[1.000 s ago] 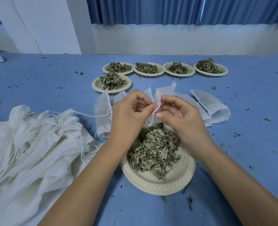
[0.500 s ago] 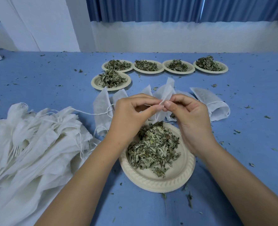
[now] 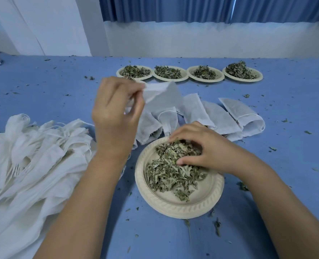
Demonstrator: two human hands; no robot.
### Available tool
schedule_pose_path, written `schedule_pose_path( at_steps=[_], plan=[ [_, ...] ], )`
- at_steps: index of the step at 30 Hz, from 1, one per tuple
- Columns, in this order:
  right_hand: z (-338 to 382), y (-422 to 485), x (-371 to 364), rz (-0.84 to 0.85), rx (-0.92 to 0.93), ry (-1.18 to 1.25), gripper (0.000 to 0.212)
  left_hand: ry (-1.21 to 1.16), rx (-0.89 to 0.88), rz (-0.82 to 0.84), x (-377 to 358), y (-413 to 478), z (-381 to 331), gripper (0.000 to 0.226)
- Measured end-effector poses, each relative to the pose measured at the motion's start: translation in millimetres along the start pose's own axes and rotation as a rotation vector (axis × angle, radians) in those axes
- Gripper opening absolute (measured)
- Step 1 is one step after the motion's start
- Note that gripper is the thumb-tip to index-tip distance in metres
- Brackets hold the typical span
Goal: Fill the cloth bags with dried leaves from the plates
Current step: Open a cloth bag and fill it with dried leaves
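My left hand holds a small white cloth bag up above the table, pinching its top edge. My right hand is down on the near beige plate, fingers curled into its heap of dried leaves. Behind the plate lie several small white cloth bags in a row. A row of plates with dried leaves stands further back.
A big heap of empty white drawstring bags fills the left side. Leaf crumbs are scattered over the blue tablecloth. A white wall and blue curtain stand behind the table's far edge.
Both hands were pinching the bag together over the plate. Now my left hand has lifted the bag up and left, and my right hand has dropped onto the leaves.
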State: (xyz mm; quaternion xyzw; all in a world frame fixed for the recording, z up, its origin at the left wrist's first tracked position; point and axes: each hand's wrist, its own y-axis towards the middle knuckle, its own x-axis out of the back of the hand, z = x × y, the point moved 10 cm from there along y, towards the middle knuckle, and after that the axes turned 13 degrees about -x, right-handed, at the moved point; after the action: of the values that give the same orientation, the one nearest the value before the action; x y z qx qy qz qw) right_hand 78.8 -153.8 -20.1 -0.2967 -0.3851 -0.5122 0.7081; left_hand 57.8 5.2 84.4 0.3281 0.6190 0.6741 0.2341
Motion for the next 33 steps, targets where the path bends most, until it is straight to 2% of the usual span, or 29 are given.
schedule_pose_path(
  at_steps=[4,6,10,16,20,25,29,33],
  plan=[
    [-5.2,-0.1,2.3,0.002,-0.052,-0.013,0.033,-0.197,0.248,0.506,-65.5,-30.9,6.5,0.008],
    [-4.6,-2.7,8.2,-0.006,-0.062,0.081,0.034,-0.286,0.407,0.585,-77.8,-46.5,8.9,0.005],
    [2.7,-11.2,29.5,-0.113,-0.003,0.278,0.042,-0.413,0.648,0.586,-84.5,-65.7,15.5,0.009],
    [4.7,-21.3,59.5,-0.32,0.159,0.514,0.045,-0.504,0.805,0.62,-89.5,-77.0,14.8,0.024],
    [8.6,-21.7,57.3,-0.419,0.195,0.54,0.043,-0.543,0.766,0.648,-91.4,-73.4,5.8,0.037],
    [5.7,-24.5,59.3,-0.525,0.139,0.54,0.039,-0.576,0.752,0.585,-85.4,-70.3,2.0,0.021],
    [5.7,-24.4,58.1,-0.574,0.131,0.392,0.027,-0.573,0.754,0.501,-79.5,-66.3,2.8,0.024],
    [10.6,-27.2,54.9,-0.623,0.154,0.272,0.029,-0.552,0.709,0.42,-72.5,-59.1,2.7,0.028]
  ],
)
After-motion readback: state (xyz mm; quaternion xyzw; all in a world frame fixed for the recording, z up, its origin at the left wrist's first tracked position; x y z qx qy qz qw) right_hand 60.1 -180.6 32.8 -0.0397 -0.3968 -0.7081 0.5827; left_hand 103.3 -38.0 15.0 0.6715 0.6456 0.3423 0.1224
